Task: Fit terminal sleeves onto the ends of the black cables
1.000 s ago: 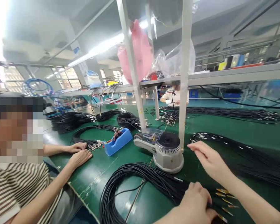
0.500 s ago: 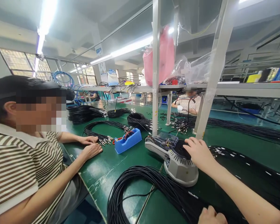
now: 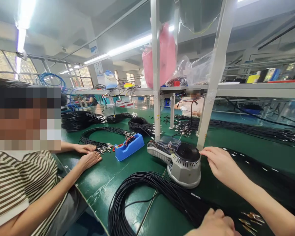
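Note:
A grey round tape dispenser (image 3: 184, 170) with a black disc on top stands on the green table. At the right rim of its disc is my right hand (image 3: 222, 164), thumb and fingers pinched together. Whatever the pinch holds, if anything, is too small to make out. My left hand (image 3: 215, 223), partly cut off by the bottom edge, lies with curled fingers over a looped bundle of black cables (image 3: 135, 186). Metal cable ends (image 3: 252, 221) show just right of that hand.
A co-worker in a striped shirt (image 3: 19, 183) sits at the left, hands by a cable bundle (image 3: 100, 132). A blue tape holder (image 3: 130, 147) stands between us. White shelf posts (image 3: 156, 111) rise behind the dispenser. More black cables (image 3: 272, 167) lie at the right.
My right hand has drawn away from the top of the dispenser's disc to its right rim, fingers now pinched. The view has turned slightly right, and more of my left hand shows.

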A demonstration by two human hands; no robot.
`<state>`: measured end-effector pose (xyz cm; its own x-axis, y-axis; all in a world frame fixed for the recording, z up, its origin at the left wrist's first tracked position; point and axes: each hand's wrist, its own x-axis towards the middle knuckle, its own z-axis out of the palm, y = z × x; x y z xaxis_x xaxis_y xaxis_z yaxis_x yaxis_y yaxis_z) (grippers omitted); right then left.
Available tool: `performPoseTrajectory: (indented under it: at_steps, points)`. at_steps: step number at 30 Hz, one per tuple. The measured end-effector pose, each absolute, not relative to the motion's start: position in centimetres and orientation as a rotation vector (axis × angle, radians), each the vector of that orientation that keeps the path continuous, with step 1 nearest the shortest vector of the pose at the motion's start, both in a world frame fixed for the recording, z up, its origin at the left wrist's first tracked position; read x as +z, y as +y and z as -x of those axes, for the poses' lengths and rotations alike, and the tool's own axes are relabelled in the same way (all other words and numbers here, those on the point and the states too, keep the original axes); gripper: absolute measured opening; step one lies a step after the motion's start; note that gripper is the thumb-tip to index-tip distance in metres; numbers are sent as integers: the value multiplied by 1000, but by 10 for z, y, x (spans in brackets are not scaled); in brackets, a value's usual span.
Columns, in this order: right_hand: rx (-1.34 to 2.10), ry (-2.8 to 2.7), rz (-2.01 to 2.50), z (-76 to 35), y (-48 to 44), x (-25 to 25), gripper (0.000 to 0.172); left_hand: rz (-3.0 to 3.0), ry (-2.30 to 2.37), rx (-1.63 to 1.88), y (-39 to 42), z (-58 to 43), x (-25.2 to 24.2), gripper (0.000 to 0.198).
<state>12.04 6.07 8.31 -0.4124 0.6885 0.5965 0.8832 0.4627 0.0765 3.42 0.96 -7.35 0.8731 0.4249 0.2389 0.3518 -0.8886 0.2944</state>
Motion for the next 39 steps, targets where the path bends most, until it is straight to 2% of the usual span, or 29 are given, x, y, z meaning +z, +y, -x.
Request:
performPoseTrajectory:
  at_steps: [6,10,16,21,23,26,28,31,36,39]
  points:
    - [-173,-1945,1349,-170,-14,56,23,-2258,744,773,4,-12,-32,15]
    - [126,-1723,1462,-196,-44,38,19,-1921,801,826,7,-13,-25,14]
    - [449,-1749,1523,-201,-63,-3,21,-2009,860,878,6,-13,-24,14]
    - [518,-1843,1530,-207,-87,-33,23,-2034,861,927,8,-14,-28,18]
    - [502,-1871,1538,-210,-100,-41,24,-2067,861,851,9,-15,-32,29]
    - [440,-1926,1505,-210,-115,-50,26,-2307,927,647,11,-16,-35,70]
    - [388,-1961,1493,-208,-121,-54,27,-2512,1012,497,14,-16,-35,78]
    - [391,-1986,1505,-206,-125,-57,30,-2747,1091,268,19,-18,-32,70]
    - [454,-1881,1498,-211,-125,-60,33,-2916,1178,82,29,-35,-26,26]
    - [475,-1811,1485,-215,-124,-63,31,-2880,1306,77,37,-53,-29,16]
